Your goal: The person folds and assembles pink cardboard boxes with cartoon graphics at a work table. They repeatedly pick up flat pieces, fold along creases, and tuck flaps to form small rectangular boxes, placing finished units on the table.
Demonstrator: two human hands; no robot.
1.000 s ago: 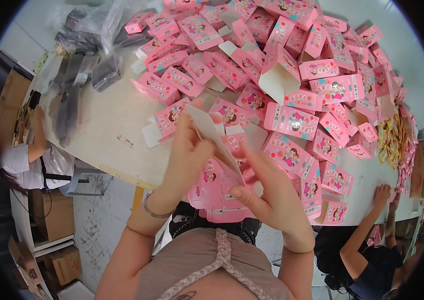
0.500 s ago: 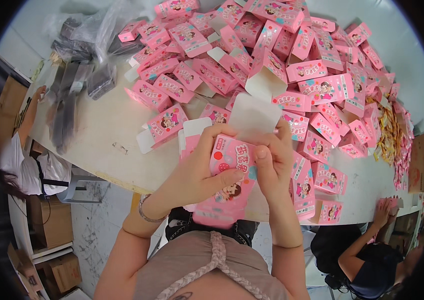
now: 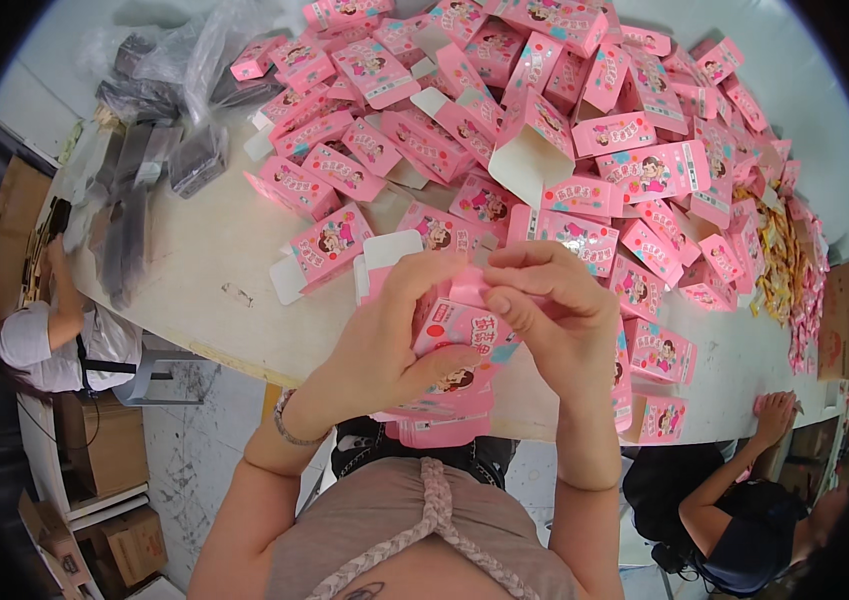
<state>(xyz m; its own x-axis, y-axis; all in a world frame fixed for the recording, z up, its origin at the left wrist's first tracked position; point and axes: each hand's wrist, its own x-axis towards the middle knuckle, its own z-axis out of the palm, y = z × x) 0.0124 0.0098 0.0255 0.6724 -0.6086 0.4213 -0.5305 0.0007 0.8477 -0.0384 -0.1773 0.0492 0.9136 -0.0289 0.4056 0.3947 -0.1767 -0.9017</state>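
My left hand (image 3: 374,335) is wrapped round a small pink carton (image 3: 456,328) with a cartoon figure on its front, the thumb lying across it. At the carton's far end, my right hand (image 3: 566,315) has thumb and fingers closed on the pink end flap (image 3: 468,287). The fingers partly hide that end. Another pink carton (image 3: 434,433) shows below the held one, near the table's front edge. Just beyond my left hand lies a carton with a raised white flap (image 3: 391,250).
A large heap of pink cartons (image 3: 424,140) covers the far middle of the table (image 3: 209,285). Yellow and pink packets (image 3: 769,260) lie at right. Dark trays in clear plastic (image 3: 199,158) lie at far left. One co-worker (image 3: 54,325) is at left, another (image 3: 744,530) at right.
The white inner flap that stood up at the held carton's far end no longer shows; a pink flap bends there now. My right hand has shifted over that end. The left co-worker's arm has moved.
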